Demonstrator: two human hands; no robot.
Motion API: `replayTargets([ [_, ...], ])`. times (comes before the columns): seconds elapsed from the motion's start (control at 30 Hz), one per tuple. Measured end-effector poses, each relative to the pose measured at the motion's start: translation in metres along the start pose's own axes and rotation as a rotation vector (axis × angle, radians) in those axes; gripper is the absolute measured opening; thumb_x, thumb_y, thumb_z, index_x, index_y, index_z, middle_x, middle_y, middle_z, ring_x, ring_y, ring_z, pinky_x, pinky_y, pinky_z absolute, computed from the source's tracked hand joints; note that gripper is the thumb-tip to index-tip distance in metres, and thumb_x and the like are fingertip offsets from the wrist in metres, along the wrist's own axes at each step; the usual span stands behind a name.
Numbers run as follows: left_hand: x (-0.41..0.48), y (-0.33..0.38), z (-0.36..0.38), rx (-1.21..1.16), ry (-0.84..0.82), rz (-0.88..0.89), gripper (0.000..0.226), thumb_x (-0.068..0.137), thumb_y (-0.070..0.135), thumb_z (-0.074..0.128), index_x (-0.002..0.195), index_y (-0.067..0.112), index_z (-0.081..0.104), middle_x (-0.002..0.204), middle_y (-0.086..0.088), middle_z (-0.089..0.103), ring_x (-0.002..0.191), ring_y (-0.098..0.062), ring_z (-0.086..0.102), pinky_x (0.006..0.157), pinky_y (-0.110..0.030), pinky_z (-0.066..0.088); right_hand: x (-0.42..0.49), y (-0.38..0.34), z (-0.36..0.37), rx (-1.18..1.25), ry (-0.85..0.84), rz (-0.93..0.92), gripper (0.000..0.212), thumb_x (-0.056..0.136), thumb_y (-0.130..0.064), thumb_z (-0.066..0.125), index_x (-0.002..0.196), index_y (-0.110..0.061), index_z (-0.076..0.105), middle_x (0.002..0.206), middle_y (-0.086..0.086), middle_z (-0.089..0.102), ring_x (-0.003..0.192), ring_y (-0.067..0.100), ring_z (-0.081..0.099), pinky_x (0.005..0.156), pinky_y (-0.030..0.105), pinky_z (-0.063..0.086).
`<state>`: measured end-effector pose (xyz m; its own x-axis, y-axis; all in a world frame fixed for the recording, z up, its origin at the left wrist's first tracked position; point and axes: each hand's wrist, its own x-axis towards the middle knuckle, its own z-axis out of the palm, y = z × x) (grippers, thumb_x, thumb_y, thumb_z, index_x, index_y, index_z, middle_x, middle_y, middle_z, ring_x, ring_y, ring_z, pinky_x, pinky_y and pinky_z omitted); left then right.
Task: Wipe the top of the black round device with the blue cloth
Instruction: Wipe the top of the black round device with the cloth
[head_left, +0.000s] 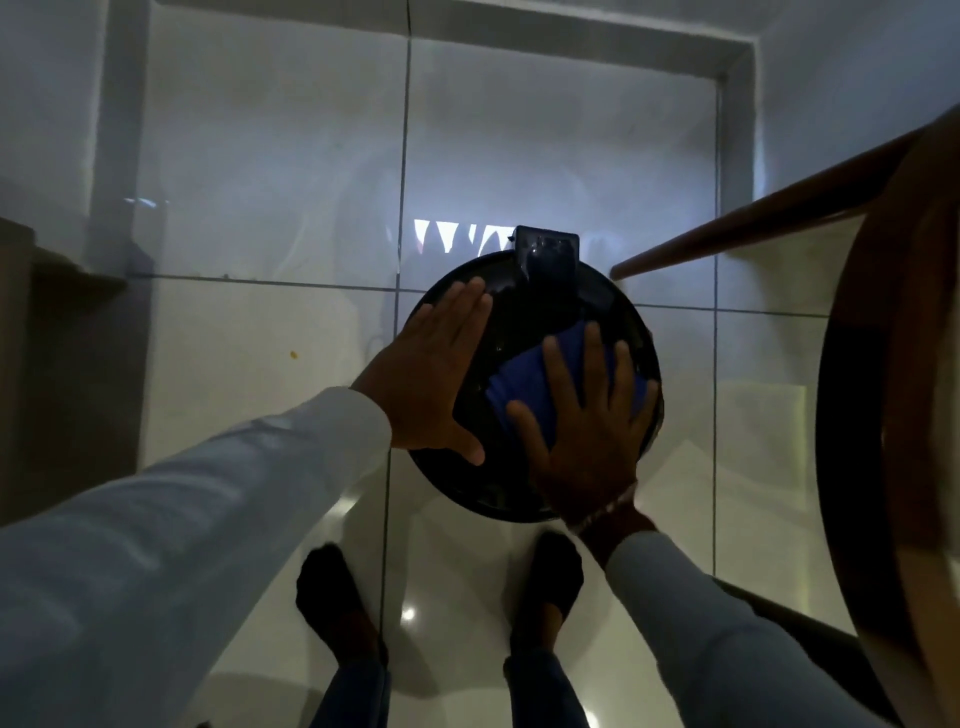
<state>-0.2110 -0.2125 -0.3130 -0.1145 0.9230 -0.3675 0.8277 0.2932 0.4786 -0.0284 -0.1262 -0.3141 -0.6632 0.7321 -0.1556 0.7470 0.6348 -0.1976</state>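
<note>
The black round device (519, 322) sits on the white tiled floor just ahead of my feet, with a black rectangular part at its far edge. My left hand (431, 374) lies flat on the device's left side, fingers stretched out and holding nothing. My right hand (587, 426) presses the folded blue cloth (524, 384) down on the right half of the top, fingers spread over it. Part of the cloth shows to the left of and between my fingers; the rest is under my palm.
A round wooden table or stool (893, 395) with a slanted leg (737, 223) stands close on the right, its leg ending beside the device. A brown piece of furniture (47, 332) is at the left. My two feet (332, 597) stand on the glossy tiles below the device.
</note>
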Motion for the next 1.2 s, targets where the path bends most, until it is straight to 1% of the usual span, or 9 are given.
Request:
replayTargets([
  [0.2, 0.000, -0.004, 0.004, -0.059, -0.021, 0.007, 0.141, 0.049, 0.080, 0.064, 0.146, 0.020, -0.020, 0.158, 0.000, -0.024, 0.143, -0.015, -0.027, 0.117, -0.035, -0.008, 0.033, -0.021, 0.007, 0.108, 0.098, 0.350, 0.068, 0.089, -0.060, 0.036, 0.148, -0.028, 0.024, 0.159, 0.008, 0.022, 0.144, 0.037, 0.017, 0.112, 0.067, 0.014],
  [0.3, 0.000, -0.007, 0.006, -0.077, -0.004, 0.003, 0.142, 0.048, 0.081, 0.064, 0.147, 0.020, -0.017, 0.157, 0.002, -0.023, 0.141, -0.009, -0.029, 0.116, -0.032, -0.010, 0.029, -0.036, 0.014, 0.050, 0.055, 0.145, 0.072, 0.088, -0.065, 0.034, 0.149, -0.029, 0.022, 0.160, 0.006, 0.017, 0.147, 0.035, 0.009, 0.114, 0.063, 0.000],
  [0.43, 0.000, -0.006, 0.005, -0.072, -0.011, 0.005, 0.142, 0.047, 0.082, 0.064, 0.148, 0.019, -0.015, 0.159, -0.001, -0.020, 0.144, -0.015, -0.023, 0.118, -0.038, -0.005, -0.016, 0.002, 0.010, -0.048, 0.013, -0.125, 0.067, 0.089, -0.059, 0.037, 0.146, -0.024, 0.032, 0.157, 0.008, 0.021, 0.145, 0.034, 0.013, 0.114, 0.063, 0.011],
  [0.63, 0.001, -0.009, 0.008, -0.091, 0.009, 0.005, 0.141, 0.047, 0.086, 0.059, 0.147, 0.021, -0.017, 0.159, 0.001, -0.020, 0.142, -0.011, -0.027, 0.116, -0.033, -0.009, 0.037, -0.025, 0.010, 0.062, 0.104, 0.290, 0.070, 0.090, -0.061, 0.033, 0.150, -0.027, 0.019, 0.161, 0.007, 0.013, 0.147, 0.036, 0.006, 0.114, 0.066, 0.007],
  [0.73, 0.000, -0.008, 0.007, -0.101, 0.016, 0.002, 0.143, 0.047, 0.083, 0.063, 0.147, 0.018, -0.016, 0.159, -0.001, -0.019, 0.144, -0.013, -0.023, 0.116, -0.029, -0.010, 0.023, -0.034, 0.015, -0.004, 0.041, 0.020, 0.072, 0.090, -0.064, 0.031, 0.150, -0.026, 0.020, 0.161, 0.006, 0.012, 0.148, 0.034, 0.003, 0.115, 0.063, -0.003],
  [0.8, 0.000, -0.007, 0.006, -0.100, 0.016, 0.007, 0.144, 0.047, 0.082, 0.064, 0.148, 0.017, -0.015, 0.160, -0.003, -0.018, 0.145, -0.016, -0.021, 0.116, -0.030, -0.008, -0.006, -0.013, 0.015, -0.056, 0.010, -0.170, 0.067, 0.090, -0.060, 0.034, 0.147, -0.026, 0.027, 0.159, 0.006, 0.018, 0.147, 0.034, 0.009, 0.115, 0.065, 0.006],
  [1.03, 0.000, -0.008, 0.009, -0.090, 0.018, 0.012, 0.143, 0.047, 0.086, 0.060, 0.147, 0.018, -0.017, 0.159, 0.000, -0.021, 0.144, -0.014, -0.025, 0.114, -0.029, -0.013, 0.030, -0.012, 0.012, -0.016, 0.111, 0.164, 0.066, 0.092, -0.058, 0.033, 0.149, -0.026, 0.024, 0.160, 0.009, 0.019, 0.146, 0.038, 0.012, 0.113, 0.067, 0.010],
  [1.13, 0.000, -0.008, 0.007, -0.083, 0.040, 0.017, 0.143, 0.047, 0.083, 0.063, 0.148, 0.015, -0.013, 0.160, -0.004, -0.016, 0.145, -0.016, -0.020, 0.118, -0.033, -0.007, 0.027, -0.033, 0.019, -0.033, 0.054, -0.037, 0.067, 0.092, -0.061, 0.029, 0.149, -0.028, 0.021, 0.161, 0.005, 0.016, 0.148, 0.033, 0.006, 0.115, 0.063, -0.002],
  [1.2, 0.000, -0.007, 0.006, -0.066, 0.041, 0.034, 0.142, 0.049, 0.081, 0.064, 0.148, 0.012, -0.011, 0.160, -0.007, -0.014, 0.146, -0.018, -0.018, 0.120, -0.035, -0.003, 0.001, -0.019, 0.020, -0.072, 0.011, -0.229, 0.063, 0.093, -0.059, 0.030, 0.148, -0.028, 0.025, 0.159, 0.004, 0.019, 0.147, 0.032, 0.009, 0.115, 0.064, 0.006],
])
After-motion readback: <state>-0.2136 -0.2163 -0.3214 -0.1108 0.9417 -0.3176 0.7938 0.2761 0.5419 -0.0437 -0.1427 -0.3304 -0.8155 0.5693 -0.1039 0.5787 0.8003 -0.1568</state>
